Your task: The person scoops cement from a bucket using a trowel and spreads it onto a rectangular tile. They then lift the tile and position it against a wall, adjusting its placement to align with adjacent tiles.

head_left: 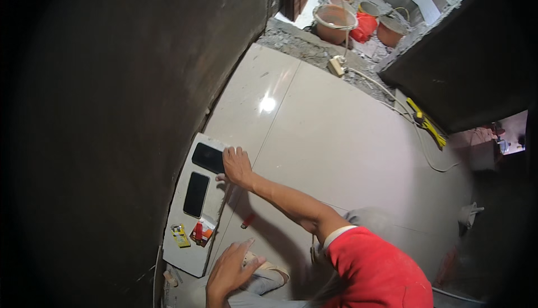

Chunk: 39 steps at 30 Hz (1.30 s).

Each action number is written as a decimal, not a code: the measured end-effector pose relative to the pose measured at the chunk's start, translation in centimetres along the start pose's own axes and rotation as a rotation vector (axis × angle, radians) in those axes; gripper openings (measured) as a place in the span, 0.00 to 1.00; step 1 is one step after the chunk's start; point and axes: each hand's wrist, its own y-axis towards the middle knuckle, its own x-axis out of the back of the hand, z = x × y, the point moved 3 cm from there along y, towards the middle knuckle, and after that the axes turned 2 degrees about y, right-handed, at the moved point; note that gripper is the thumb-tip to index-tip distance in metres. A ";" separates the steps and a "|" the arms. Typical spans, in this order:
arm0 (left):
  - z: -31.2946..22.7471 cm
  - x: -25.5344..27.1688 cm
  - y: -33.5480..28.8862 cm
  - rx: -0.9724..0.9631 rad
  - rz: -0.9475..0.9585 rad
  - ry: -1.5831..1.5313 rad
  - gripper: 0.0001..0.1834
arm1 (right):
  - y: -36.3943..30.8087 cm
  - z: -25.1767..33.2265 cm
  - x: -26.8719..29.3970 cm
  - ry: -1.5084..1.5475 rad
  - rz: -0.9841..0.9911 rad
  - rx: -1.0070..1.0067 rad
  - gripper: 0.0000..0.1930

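Observation:
My right hand (238, 166) reaches across to a pale slab (188, 260) beside the dark wall. Its fingers and thumb close around the right end of a black smartphone (207, 158), which lies on the slab; part of the grip is hidden. Just below lies a second smartphone (196, 194), dark screen up. Near the slab's lower end are a yellow pack (180, 235), a red lighter (199, 231) and an orange-and-white pack (208, 232). My left hand (228, 271) hovers in front of my leg, fingers apart and holding nothing.
Large cream tiles (330, 134) cover the floor, with another red lighter (247, 220) on them. A white cable runs from a socket block (337, 66) past a yellow-and-black tool (428, 124). Several buckets (334, 24) stand on rubble beyond. A trowel-like tool (469, 214) is at right.

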 end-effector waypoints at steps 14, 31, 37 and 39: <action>-19.6 3.8 -16.4 0.255 -0.307 -0.111 0.24 | -41.9 -14.1 24.3 0.270 0.203 -0.708 0.33; -32.5 16.0 -31.1 0.673 0.237 -0.153 0.23 | -60.2 -1.7 60.9 1.255 0.443 -0.821 0.16; -32.9 22.3 -26.5 0.707 0.267 -0.206 0.22 | -51.7 -3.1 68.2 1.059 0.387 -0.752 0.15; -33.9 24.1 -23.8 0.688 0.273 -0.195 0.22 | -49.8 -3.7 69.4 1.055 0.324 -0.732 0.14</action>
